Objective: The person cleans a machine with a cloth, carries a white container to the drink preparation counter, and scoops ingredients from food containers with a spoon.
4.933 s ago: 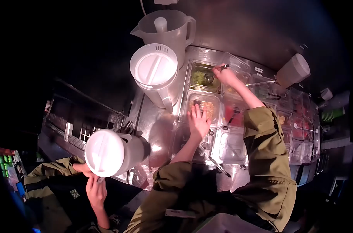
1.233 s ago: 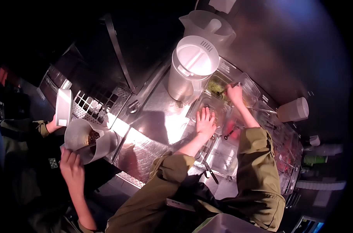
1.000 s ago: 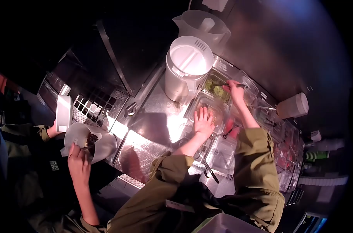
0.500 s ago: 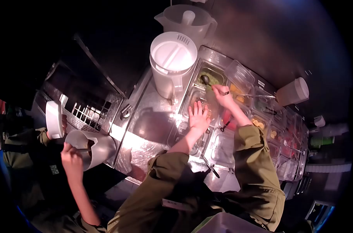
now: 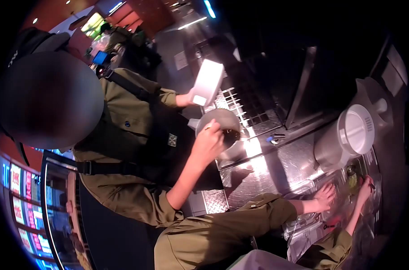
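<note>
My left hand point(image 5: 324, 197) lies with its fingers spread on the clear lid of a container at the lower right. Beyond it, my right hand point(image 5: 365, 187) is closed round a dark handle, over the container of green food point(image 5: 353, 181). The round end of a dark spoon point(image 5: 350, 170) shows in that green food. A red item point(image 5: 333, 222) sits in a container just below my hands.
A co-worker point(image 5: 137, 135) at the left holds a white lid point(image 5: 207, 81) and reaches into an open pitcher point(image 5: 219, 128) with dark contents. A lidded pitcher point(image 5: 344, 137) stands above my hands. A metal grate point(image 5: 247, 108) lies behind the counter point(image 5: 263, 171).
The view has swung left, so the co-worker is now largely in sight and my hands show at the lower right. My left hand is still on the lid and my right still grips the handle.
</note>
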`<state>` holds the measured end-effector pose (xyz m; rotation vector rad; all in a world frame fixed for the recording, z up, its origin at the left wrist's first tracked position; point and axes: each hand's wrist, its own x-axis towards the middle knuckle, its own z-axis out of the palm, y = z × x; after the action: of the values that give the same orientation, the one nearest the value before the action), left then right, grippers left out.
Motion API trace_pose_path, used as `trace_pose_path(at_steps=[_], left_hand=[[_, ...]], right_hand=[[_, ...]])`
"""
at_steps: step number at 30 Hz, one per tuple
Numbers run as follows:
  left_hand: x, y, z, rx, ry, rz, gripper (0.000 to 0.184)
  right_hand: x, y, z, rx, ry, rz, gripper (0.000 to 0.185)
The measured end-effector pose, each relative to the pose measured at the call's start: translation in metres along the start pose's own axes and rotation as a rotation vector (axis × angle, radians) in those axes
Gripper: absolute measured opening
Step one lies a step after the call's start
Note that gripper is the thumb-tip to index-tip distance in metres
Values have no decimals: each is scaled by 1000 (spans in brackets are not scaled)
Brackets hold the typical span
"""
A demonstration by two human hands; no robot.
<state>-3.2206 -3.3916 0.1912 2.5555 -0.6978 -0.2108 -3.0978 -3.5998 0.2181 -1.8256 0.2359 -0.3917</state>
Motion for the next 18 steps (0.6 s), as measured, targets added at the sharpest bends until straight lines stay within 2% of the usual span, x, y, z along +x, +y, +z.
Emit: trace_pose_path(at_steps=[3,4,6,8,9,10,12,13,18], left_hand=[[-11,-3,-8,0,242,111,64],[-15,-4,-17,-42,217,139,63],[-25,0,-26,-108,188,171,60],[-40,0,-30,-119,202,200,54],[-49,-5,-36,-149,175,193,51],[-66,-2,-49,-194,139,199,48],[-89,-2,-50,-335,268,191,43],[-102,-5,-52,-303,291,194,42],[-164,-36,-52,-223,488,72,41]], right_hand=[[14,44,1,-95,-69,-50,22],[18,55,10,-116,-94,-79,23],[26,47,18,-114,-139,-2,24],[20,11,27,-168,-103,-9,24],[24,12,31,-13,-16,-12,22],[34,27,28,-124,-80,-89,23],[40,57,13,-359,-181,-228,23],[21,48,24,-374,-64,-382,25],[33,35,-5,-386,-199,-429,28]])
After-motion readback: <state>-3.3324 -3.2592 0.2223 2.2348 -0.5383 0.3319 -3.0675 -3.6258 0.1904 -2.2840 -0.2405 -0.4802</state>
